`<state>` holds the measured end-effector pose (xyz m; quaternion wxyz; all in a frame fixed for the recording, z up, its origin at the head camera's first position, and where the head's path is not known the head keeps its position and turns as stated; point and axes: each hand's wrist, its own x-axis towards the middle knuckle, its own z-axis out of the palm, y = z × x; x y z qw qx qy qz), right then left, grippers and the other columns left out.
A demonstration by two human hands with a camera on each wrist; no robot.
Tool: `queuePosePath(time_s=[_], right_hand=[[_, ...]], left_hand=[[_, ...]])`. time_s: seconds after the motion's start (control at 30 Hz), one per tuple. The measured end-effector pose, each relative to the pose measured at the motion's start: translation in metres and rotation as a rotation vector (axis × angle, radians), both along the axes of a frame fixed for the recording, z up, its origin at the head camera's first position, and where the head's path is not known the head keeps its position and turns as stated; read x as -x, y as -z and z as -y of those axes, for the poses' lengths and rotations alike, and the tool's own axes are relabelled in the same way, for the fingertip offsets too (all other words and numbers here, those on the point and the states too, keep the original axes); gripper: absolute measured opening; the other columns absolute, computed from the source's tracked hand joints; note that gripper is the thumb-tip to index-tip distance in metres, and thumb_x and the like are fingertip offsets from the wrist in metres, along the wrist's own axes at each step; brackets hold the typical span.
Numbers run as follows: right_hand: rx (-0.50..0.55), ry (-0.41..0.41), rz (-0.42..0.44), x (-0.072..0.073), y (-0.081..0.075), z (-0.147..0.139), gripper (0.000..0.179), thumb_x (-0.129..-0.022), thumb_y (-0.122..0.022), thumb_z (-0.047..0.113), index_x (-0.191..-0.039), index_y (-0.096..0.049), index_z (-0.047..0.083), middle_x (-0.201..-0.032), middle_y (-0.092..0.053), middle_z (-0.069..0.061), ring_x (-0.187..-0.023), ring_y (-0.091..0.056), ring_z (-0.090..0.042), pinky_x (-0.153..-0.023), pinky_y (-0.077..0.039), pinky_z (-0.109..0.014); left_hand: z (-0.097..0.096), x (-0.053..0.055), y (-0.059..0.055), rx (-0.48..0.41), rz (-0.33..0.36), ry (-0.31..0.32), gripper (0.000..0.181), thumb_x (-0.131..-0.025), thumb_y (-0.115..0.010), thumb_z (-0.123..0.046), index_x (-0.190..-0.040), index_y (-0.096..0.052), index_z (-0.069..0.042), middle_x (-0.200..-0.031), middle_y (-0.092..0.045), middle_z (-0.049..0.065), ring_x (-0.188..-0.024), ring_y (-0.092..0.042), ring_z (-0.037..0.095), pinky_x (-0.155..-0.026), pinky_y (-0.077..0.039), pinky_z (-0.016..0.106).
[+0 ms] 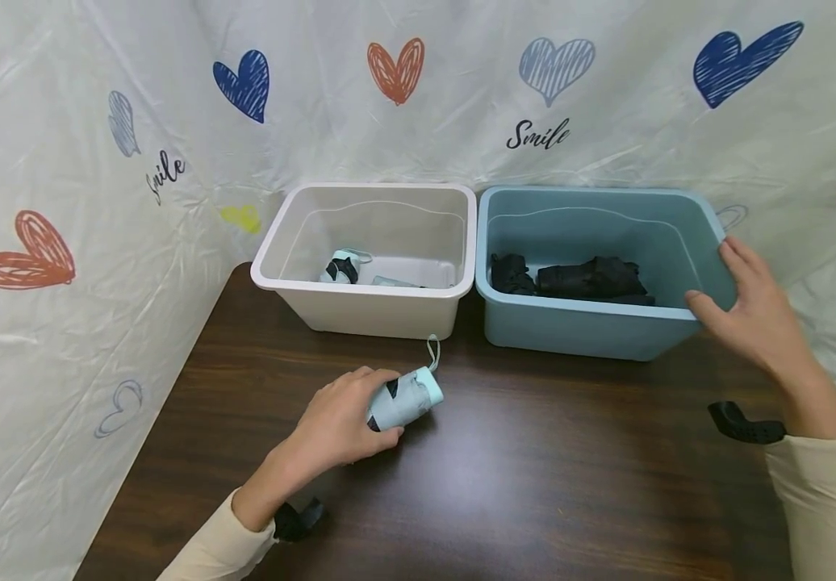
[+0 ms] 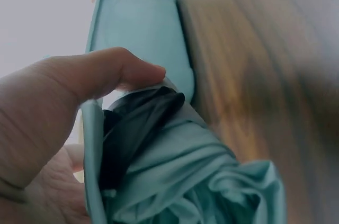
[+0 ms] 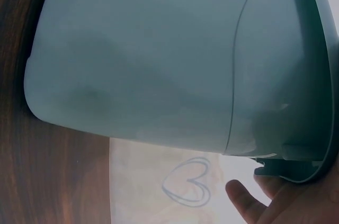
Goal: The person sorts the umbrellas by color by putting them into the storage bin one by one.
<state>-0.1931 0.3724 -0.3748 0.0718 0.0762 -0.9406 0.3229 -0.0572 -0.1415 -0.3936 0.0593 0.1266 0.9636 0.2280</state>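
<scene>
My left hand (image 1: 349,415) grips a folded compact umbrella (image 1: 407,399), light blue with black patches, over the front of the table. Its pale mint cap and wrist strap point up and right, towards the bins. The left wrist view shows the thumb across the bunched umbrella fabric (image 2: 175,166). At the right, my right hand (image 1: 759,311) holds the near right corner of a blue bin (image 1: 570,327), thumb on the front rim and fingers at the side rim. Black folded umbrella-like bundles (image 1: 592,278) lie inside that bin.
A beige bin (image 1: 367,311) stands directly left of the blue one, with a light blue and black bundle (image 1: 343,266) and another light blue item (image 1: 392,282) in it. Behind the dark wooden table (image 1: 534,468) hangs a white sheet (image 1: 461,105) printed with hearts.
</scene>
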Motion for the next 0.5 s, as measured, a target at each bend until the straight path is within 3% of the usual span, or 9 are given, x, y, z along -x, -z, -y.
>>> queuePosePath(time_s=[0.23,0.5], right_hand=[[-0.004,-0.013,0.003,0.0,0.003,-0.003,0.084,-0.102,-0.053,0.031,-0.169,-0.012,0.003,-0.179,-0.006,-0.021,-0.161,-0.01,-0.056,-0.123,-0.014,-0.079],[-0.014,-0.006,-0.014,0.002,0.001,-0.004,0.084,-0.101,-0.054,0.03,-0.169,-0.014,0.004,-0.179,-0.009,-0.021,-0.16,-0.015,-0.057,-0.122,-0.017,-0.08]], left_hand=[[0.007,0.012,-0.018,-0.004,-0.019,0.045,0.068,-0.077,-0.092,-0.037,-0.137,-0.068,-0.016,-0.113,-0.071,-0.001,-0.09,-0.061,0.013,-0.074,-0.051,0.032],[0.015,0.027,-0.043,-0.06,-0.029,0.085,0.069,-0.078,-0.092,-0.035,-0.14,-0.066,-0.018,-0.121,-0.072,-0.001,-0.094,-0.064,0.015,-0.077,-0.053,0.031]])
